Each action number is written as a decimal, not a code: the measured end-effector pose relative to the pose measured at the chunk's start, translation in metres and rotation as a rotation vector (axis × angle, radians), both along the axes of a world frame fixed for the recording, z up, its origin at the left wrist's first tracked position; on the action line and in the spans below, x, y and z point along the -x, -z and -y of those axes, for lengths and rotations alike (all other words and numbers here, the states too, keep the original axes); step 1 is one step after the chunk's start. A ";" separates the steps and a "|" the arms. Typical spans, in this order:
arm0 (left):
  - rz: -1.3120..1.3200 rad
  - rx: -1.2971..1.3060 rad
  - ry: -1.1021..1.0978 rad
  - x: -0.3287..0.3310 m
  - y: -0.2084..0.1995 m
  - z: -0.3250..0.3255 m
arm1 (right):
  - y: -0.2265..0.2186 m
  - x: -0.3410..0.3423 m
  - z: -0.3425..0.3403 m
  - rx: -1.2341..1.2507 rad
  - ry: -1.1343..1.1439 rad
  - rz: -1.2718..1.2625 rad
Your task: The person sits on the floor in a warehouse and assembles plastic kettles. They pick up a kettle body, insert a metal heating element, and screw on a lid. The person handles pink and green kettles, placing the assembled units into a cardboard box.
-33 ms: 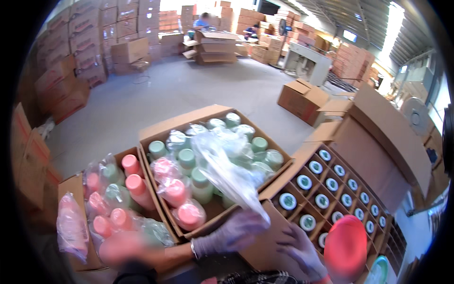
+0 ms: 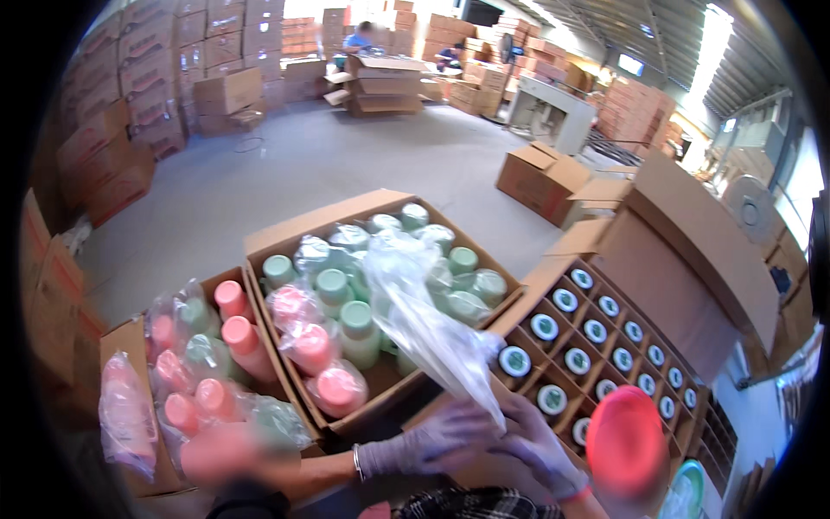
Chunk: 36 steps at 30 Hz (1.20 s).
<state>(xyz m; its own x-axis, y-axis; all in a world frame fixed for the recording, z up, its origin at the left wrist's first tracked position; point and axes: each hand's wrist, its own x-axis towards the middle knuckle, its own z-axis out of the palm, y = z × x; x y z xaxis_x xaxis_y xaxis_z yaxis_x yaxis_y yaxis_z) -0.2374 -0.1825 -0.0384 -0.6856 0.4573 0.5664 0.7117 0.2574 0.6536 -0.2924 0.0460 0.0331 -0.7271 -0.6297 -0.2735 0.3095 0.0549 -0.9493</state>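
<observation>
A long clear plastic bag (image 2: 415, 324) stretches from atop the green-capped bottles in the middle carton (image 2: 380, 203) down to my hands. My left hand (image 2: 437, 439), in a pale glove with a bracelet at the wrist, is closed on the bag's near end. My right hand (image 2: 538, 445), also gloved, meets it there, its curled fingers on the same end; the exact grip is partly hidden. Pink-capped bottles (image 2: 337, 387), some wrapped in plastic, stand at that carton's near left. Beside my right hand is a blurred red round object (image 2: 627, 437), perhaps a cup or lid.
At right, an open carton with cardboard dividers (image 2: 596, 355) holds several bottles with white-rimmed round tops. A left carton (image 2: 130, 346) has pink and green bottles, some bagged. Beyond lie a grey floor (image 2: 346, 164), an open box (image 2: 545, 182), stacked cartons and people in the distance.
My right hand has moved up and left to the end of the plastic bag, its spread fingers now curled. My left hand has drawn the bag's end slightly lower and nearer.
</observation>
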 end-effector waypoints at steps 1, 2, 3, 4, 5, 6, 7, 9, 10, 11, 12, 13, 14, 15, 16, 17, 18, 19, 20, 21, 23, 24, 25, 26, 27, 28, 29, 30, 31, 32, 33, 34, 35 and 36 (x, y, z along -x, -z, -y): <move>0.055 0.040 0.162 -0.014 -0.012 -0.018 | 0.001 0.003 0.001 -0.076 -0.013 -0.141; 0.004 0.006 0.175 -0.022 -0.021 -0.024 | 0.005 0.008 0.002 -0.100 0.035 -0.080; 0.071 -0.142 0.050 -0.030 -0.024 -0.019 | 0.003 0.006 -0.011 -0.032 0.092 -0.050; 0.135 -0.269 -0.063 -0.030 -0.024 -0.013 | -0.002 0.005 -0.027 -0.046 0.199 0.017; 0.304 -0.414 -0.275 -0.028 -0.020 -0.004 | -0.013 0.000 -0.053 0.000 0.205 0.020; 0.246 -0.375 -0.486 -0.019 -0.015 0.005 | -0.025 -0.005 -0.081 0.099 0.216 0.032; 0.090 -0.206 -0.674 -0.007 -0.009 0.010 | -0.037 -0.011 -0.108 0.101 0.223 0.047; 0.372 -0.474 -0.561 0.018 0.000 0.000 | -0.055 -0.018 -0.151 0.123 0.281 0.067; 1.026 -1.031 -0.142 0.033 -0.001 -0.014 | -0.062 -0.020 -0.167 0.169 0.315 0.082; 1.168 -1.132 -0.038 0.037 -0.005 -0.034 | -0.071 -0.022 -0.182 0.128 0.343 0.072; 1.026 -1.010 -0.153 0.039 -0.014 -0.055 | -0.082 -0.025 -0.195 0.063 0.331 0.014; 0.870 -0.891 -0.178 0.036 -0.027 -0.075 | -0.089 -0.028 -0.200 -0.320 0.459 -0.375; 0.731 -0.750 -0.226 0.031 -0.044 -0.094 | -0.096 -0.033 -0.203 -0.790 0.602 -0.712; 0.612 -0.662 -0.284 0.020 -0.060 -0.115 | -0.097 -0.048 -0.202 -1.297 0.837 -1.217; 0.469 -0.531 -0.252 0.006 -0.076 -0.134 | -0.105 -0.059 -0.204 -1.236 0.910 -1.455; 0.296 -0.414 -0.243 -0.010 -0.088 -0.156 | -0.103 -0.080 -0.200 -0.988 0.810 -1.240; 0.134 -0.294 -0.227 -0.025 -0.097 -0.174 | -0.096 -0.100 -0.192 -0.751 0.743 -0.934; 0.098 -0.279 -0.121 -0.039 -0.102 -0.193 | -0.084 -0.117 -0.180 -0.618 0.591 -0.954; 0.065 -0.244 0.003 -0.051 -0.102 -0.208 | -0.071 -0.133 -0.169 -0.497 0.377 -0.989; 0.055 -0.053 -0.027 -0.058 -0.099 -0.216 | -0.059 -0.140 -0.163 -0.480 0.543 -0.957; 0.355 -0.137 0.065 -0.065 -0.084 -0.226 | -0.037 -0.152 -0.159 -0.389 0.724 -0.775; 0.426 -0.213 0.101 -0.065 -0.074 -0.225 | -0.028 -0.156 -0.161 -0.306 0.831 -0.597; 0.381 -0.317 0.153 -0.063 -0.065 -0.227 | -0.020 -0.159 -0.162 -0.017 0.865 -0.512; 0.403 -0.378 0.147 -0.059 -0.056 -0.224 | -0.015 -0.162 -0.167 0.086 0.841 -0.386; 0.419 -0.430 0.110 -0.054 -0.048 -0.222 | -0.012 -0.164 -0.173 0.200 0.836 -0.266; 0.423 -0.465 0.068 -0.050 -0.042 -0.219 | -0.009 -0.168 -0.180 0.301 0.863 -0.113; 0.387 -0.402 -0.070 -0.042 -0.036 -0.216 | -0.008 -0.175 -0.189 0.439 0.794 -0.132; 0.486 -0.420 -0.231 -0.038 -0.031 -0.214 | -0.005 -0.183 -0.195 0.460 0.780 -0.109; 0.557 -0.381 -0.353 -0.033 -0.026 -0.212 | -0.004 -0.190 -0.204 0.318 0.781 -0.165; 0.567 -0.389 -0.474 -0.031 -0.022 -0.209 | -0.001 -0.197 -0.211 0.185 0.752 -0.217; 0.650 -0.521 -0.376 -0.037 -0.017 -0.209 | 0.001 -0.205 -0.217 -0.079 0.762 -0.134; 0.670 -0.703 -0.280 -0.043 -0.014 -0.206 | 0.005 -0.212 -0.218 -0.131 0.708 -0.203; 0.746 -0.866 -0.228 -0.055 -0.011 -0.205 | 0.008 -0.219 -0.219 -0.228 0.696 -0.264; 0.720 -0.935 -0.135 -0.069 -0.008 -0.202 | 0.011 -0.227 -0.216 -0.378 0.678 -0.282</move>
